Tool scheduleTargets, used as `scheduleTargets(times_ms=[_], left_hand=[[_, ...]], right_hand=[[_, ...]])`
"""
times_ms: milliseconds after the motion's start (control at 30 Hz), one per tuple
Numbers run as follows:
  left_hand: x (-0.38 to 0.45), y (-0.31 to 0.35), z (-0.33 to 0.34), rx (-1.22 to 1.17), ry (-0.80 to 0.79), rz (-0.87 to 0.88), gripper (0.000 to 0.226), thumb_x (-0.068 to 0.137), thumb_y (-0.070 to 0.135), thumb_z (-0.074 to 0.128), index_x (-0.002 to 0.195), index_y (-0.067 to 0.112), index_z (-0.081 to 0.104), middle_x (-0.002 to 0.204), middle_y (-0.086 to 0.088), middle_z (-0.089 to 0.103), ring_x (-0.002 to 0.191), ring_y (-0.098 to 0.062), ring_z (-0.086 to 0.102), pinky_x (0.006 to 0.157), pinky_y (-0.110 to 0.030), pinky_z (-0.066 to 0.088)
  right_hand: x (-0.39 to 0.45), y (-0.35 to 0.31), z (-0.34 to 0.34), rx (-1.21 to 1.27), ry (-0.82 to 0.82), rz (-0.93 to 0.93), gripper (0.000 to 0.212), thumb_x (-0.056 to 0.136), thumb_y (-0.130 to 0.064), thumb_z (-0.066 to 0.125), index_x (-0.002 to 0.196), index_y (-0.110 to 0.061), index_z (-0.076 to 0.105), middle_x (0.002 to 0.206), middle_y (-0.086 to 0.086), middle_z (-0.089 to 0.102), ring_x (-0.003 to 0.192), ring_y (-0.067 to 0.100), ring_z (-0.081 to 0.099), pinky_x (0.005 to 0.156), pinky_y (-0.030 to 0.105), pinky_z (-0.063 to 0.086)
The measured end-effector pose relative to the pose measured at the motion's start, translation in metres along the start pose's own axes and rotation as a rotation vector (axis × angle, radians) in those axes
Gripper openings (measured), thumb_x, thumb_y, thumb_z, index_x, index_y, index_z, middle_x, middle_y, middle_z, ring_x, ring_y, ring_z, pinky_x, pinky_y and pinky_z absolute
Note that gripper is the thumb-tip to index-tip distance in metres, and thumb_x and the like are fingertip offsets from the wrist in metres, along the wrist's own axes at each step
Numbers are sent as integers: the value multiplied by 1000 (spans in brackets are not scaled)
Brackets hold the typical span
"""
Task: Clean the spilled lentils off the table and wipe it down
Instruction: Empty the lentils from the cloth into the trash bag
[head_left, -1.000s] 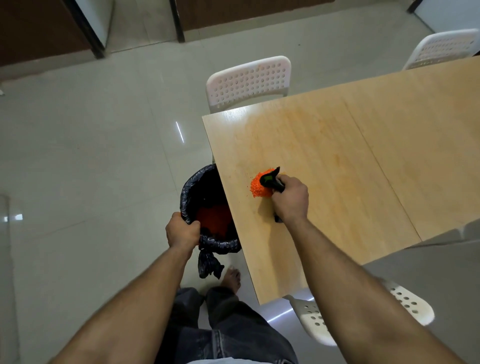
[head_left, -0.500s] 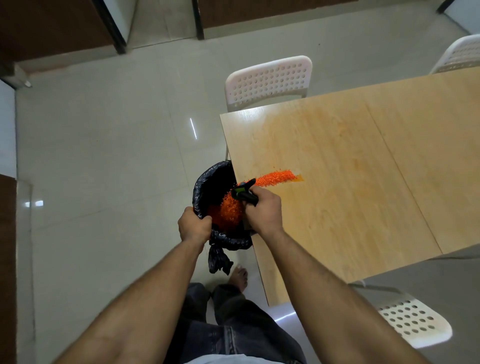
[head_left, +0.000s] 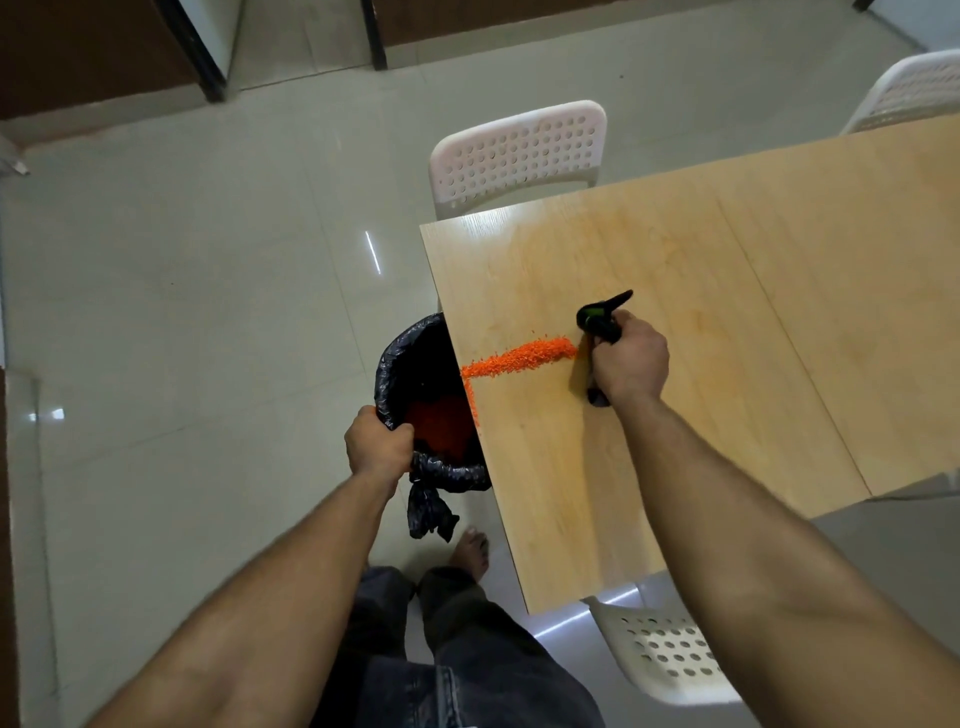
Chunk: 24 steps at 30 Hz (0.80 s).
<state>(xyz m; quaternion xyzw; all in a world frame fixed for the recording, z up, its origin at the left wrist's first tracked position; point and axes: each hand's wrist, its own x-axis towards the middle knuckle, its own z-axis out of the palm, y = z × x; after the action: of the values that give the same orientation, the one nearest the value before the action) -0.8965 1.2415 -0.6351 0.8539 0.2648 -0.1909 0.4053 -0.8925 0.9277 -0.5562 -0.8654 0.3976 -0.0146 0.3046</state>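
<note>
**Orange lentils: one sweep done, a streak left behind**

Orange lentils lay in a narrow band on the table, running from the black scraper toward the left edge, with a thin line of strays along that edge. Half a second before, the right hand had been at the rim of the bin, pushing a heap over the side; now it had gone back onto the table, its grip clenched round the scraper's handle, the blade standing just behind the far end of the band. A second before that, the same lentils had formed a compact mound farther in.

The left hand clutched the bin liner's rim, holding the bin tucked under the table edge. A red-orange pile showed inside it.

Most of the spill seemed already binned. Another pass or two looked necessary before any wiping could start, and the edge strays risked dropping to the floor.
</note>
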Motion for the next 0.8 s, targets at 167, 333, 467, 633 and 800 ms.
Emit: scheduleTargets(times_ms=[167, 333, 467, 633, 800], left_hand=[[4, -3, 6, -20, -10, -12, 27, 69, 19, 64, 96, 17, 61, 90, -6, 68, 79, -30, 69, 68, -51, 65], [3, -3, 4, -46, -20, -18, 25, 71, 17, 64, 95, 18, 61, 90, -6, 68, 79, -30, 70, 68, -52, 65], [5, -7, 4, -43, -20, -25, 26, 66, 21, 62, 92, 20, 59, 89, -6, 67, 77, -31, 70, 64, -54, 64], [1, -4, 1, -35, 1, -20, 24, 72, 17, 66, 95, 17, 61, 88, -6, 67, 78, -31, 69, 68, -52, 65], [-2, 1, -1, -31, 20, -22, 24, 76, 13, 69, 99, 12, 62, 89, -7, 66, 80, -31, 66, 72, -50, 64]], right_hand=[[-15, -8, 16, 13, -103, -84, 48, 86, -8, 59, 128, -28, 72, 117, 2, 70, 109, 27, 64, 89, 36, 55], [-42, -10, 37, 88, -180, -147, 45, 87, -9, 62, 127, -25, 73, 118, 2, 71, 110, 26, 64, 92, 34, 54], [-68, -18, 52, 130, -213, -160, 47, 87, -8, 65, 132, -22, 72, 123, 4, 71, 114, 25, 63, 98, 34, 53], [-109, -32, 69, 178, -253, -195, 38, 82, -14, 63, 117, -20, 75, 111, 5, 73, 104, 24, 66, 89, 32, 52], [-123, -42, 84, 220, -308, -224, 32, 84, -11, 65, 110, -25, 76, 102, -2, 75, 96, 19, 68, 84, 32, 55]])
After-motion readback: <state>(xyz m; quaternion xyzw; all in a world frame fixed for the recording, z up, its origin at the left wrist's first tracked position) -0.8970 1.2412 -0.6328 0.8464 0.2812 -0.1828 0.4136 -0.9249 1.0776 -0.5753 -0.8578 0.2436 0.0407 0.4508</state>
